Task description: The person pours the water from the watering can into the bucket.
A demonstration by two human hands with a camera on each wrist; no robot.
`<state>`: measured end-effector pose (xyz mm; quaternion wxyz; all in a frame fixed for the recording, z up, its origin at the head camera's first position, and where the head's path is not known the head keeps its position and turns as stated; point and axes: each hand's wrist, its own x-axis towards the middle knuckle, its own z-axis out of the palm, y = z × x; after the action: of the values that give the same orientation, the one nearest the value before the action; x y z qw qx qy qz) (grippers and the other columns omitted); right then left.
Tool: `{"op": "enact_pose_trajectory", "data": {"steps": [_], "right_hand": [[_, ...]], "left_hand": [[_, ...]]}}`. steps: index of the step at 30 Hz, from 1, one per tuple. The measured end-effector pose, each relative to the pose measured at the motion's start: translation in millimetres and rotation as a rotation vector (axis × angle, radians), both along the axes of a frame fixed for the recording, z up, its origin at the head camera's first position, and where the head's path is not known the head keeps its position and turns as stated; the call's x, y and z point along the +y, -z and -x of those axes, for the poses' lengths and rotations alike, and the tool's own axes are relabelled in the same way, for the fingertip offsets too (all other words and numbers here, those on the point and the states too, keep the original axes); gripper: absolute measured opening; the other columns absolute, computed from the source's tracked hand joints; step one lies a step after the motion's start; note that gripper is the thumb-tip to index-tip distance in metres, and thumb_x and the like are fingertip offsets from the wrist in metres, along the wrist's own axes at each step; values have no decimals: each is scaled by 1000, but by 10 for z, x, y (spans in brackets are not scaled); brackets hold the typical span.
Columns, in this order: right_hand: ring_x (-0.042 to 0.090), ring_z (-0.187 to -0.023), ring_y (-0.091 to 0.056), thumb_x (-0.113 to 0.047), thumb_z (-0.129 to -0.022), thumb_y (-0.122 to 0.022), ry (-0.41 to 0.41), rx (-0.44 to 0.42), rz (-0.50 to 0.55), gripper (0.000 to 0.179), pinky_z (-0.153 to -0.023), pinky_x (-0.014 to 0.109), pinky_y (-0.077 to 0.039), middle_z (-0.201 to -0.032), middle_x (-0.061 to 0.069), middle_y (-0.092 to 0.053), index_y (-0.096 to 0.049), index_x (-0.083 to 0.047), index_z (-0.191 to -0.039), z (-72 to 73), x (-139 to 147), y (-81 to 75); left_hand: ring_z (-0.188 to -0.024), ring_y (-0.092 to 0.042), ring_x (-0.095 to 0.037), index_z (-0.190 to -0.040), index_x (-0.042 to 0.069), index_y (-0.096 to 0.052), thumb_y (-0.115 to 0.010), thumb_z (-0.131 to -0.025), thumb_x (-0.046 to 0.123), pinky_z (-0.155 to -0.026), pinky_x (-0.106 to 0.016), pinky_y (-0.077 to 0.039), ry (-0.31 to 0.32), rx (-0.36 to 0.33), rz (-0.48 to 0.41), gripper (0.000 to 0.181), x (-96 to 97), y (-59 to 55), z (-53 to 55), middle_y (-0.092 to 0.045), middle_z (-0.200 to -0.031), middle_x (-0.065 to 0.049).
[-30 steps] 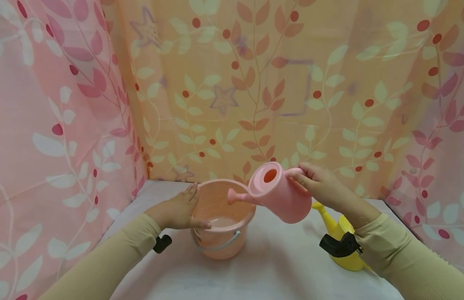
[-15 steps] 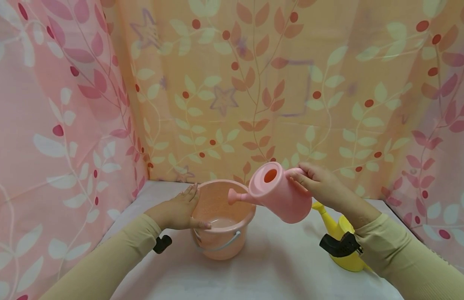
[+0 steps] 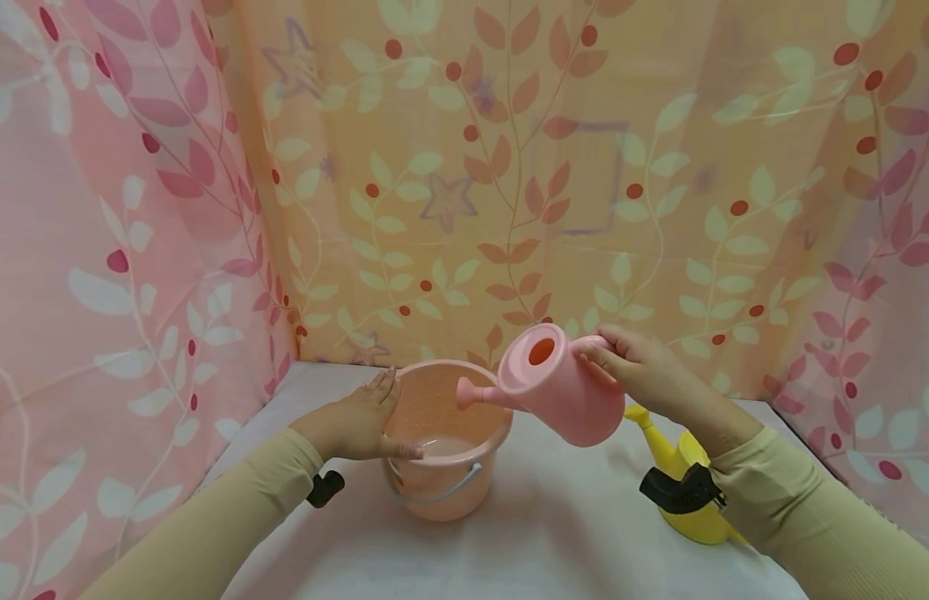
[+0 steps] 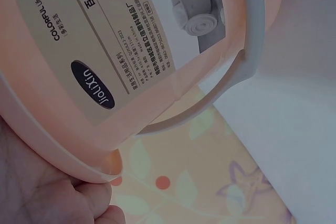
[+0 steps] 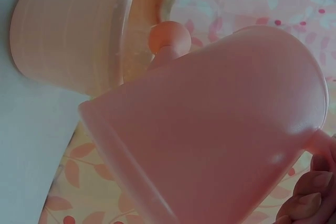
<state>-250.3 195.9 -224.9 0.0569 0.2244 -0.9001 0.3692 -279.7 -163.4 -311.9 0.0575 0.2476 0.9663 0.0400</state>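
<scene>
In the head view a peach bucket (image 3: 445,483) with a pale grey handle stands upright on the white surface. My left hand (image 3: 355,417) holds its left rim, thumb over the front edge and fingers along the far left side. In the left wrist view the bucket's wall (image 4: 47,108) bears a printed label. My right hand (image 3: 636,358) grips the handle of a pink watering can (image 3: 569,400), held raised and tilted left. The can's spout (image 3: 475,393) reaches over the bucket's right rim. In the right wrist view the can (image 5: 210,124) fills the middle, and its rose (image 5: 169,36) overlaps the bucket's opening.
A yellow watering can (image 3: 692,525) stands at the right, partly hidden behind the right forearm and its black wrist mount (image 3: 681,490). The white surface (image 3: 524,550) is bounded by a yellow patterned cloth (image 3: 509,183) behind and pink patterned cloths at both sides.
</scene>
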Motion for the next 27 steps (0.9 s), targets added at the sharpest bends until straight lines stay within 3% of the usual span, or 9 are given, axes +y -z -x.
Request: {"op": "enact_pose_trajectory", "data": {"steps": [27], "right_hand": [[26,-78,-51,-40,-91,-52,8,-8,-3,33,-62,31,-48,-76,10,-52,-53,-8,-86,10,24,-10]], "left_hand": [[-138,-3,-34,-142,-9,-13,-44,-71,79,-109,-50,-14,8,19,-5,118,-7,31,30,-2,-149,-26]]}}
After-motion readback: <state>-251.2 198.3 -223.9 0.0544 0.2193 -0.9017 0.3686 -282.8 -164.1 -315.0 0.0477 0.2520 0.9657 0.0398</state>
